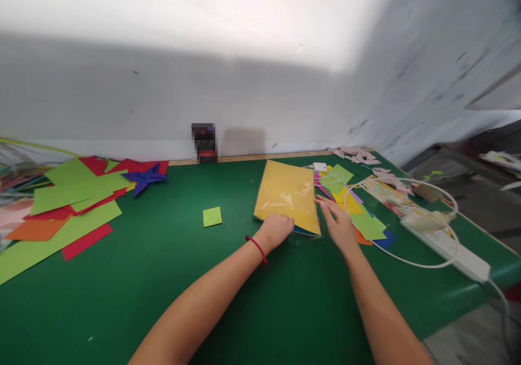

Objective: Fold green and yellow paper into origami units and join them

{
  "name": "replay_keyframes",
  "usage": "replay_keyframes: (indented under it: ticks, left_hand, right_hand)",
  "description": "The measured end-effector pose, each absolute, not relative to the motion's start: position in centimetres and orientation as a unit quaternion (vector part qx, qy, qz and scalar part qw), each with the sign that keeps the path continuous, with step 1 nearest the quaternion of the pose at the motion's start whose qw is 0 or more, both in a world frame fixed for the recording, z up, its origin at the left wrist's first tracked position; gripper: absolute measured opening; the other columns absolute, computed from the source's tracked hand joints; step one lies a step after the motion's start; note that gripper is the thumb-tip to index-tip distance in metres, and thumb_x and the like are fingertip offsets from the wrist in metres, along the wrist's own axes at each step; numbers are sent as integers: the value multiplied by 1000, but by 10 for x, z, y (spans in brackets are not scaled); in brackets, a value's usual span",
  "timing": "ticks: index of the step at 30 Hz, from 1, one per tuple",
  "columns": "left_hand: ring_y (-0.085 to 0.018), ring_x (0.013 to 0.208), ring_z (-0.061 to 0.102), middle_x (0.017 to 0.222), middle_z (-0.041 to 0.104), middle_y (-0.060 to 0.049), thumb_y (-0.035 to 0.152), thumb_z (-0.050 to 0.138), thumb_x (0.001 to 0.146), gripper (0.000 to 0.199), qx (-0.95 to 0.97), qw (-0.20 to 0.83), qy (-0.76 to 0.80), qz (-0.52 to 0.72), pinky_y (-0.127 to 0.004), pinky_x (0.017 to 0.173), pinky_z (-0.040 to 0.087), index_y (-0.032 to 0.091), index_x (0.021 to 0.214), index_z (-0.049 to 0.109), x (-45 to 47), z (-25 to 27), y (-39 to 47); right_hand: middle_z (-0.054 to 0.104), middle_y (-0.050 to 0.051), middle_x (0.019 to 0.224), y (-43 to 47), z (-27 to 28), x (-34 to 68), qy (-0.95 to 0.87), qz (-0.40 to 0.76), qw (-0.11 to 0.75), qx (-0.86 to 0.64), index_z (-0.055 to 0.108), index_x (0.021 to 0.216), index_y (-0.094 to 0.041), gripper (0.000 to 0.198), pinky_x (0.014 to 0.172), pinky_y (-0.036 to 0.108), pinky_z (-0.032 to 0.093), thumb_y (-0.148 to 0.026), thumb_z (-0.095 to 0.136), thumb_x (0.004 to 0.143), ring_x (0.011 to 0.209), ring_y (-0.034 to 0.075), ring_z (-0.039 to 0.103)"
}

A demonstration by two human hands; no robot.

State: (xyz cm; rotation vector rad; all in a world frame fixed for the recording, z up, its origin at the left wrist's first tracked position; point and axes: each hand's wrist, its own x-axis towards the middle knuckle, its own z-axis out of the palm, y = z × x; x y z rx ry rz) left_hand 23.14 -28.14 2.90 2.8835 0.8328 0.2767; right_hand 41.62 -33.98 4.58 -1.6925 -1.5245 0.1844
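Note:
A clear plastic packet of coloured paper (287, 191), yellow sheet uppermost, lies on the green table (228, 294). My left hand (277, 230), with a red cord round its wrist, is closed at the packet's near edge, where a strip of blue shows under the yellow. What its fingertips pinch is hidden. My right hand (338, 225) has its fingers stretched out along the packet's right edge, the index fingertip at the plastic. Left of the packet rests a small folded green paper square (212, 216).
Loose green, red and orange sheets (77, 196) spread at the left, with a blue paper star (145, 178) beside them. To the right are coloured paper pieces (368, 226), a looped white cable (407, 265) and a white power strip (448, 248). A wall backs the table.

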Motion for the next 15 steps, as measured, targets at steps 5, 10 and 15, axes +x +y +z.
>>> replay_keyframes:
  ticks: [5,10,15]
  left_hand:
    - [-22,69,65,73,67,-9,12,50,83,11,939,73,314,120,-30,58,46,13,79,60,231,33,-281]
    - [-20,69,64,73,67,-6,28,53,85,14,926,80,336,155,-26,55,43,17,78,57,228,35,-279]
    - [-18,70,62,76,64,-4,22,44,90,13,939,66,281,187,-27,62,45,17,85,54,222,46,-294]
  right_hand:
    - [66,8,92,-376,45,386,-633,-21,421,-649,66,93,-23,23,86,41,46,-32,46,88,90,23,60]
    - [67,6,78,-399,27,355,-736,48,327,-590,66,86,-25,18,73,38,51,-23,48,86,77,22,63]
    - [63,8,111,-394,8,336,-766,102,287,-566,57,114,-24,30,89,45,48,-23,45,87,104,25,58]
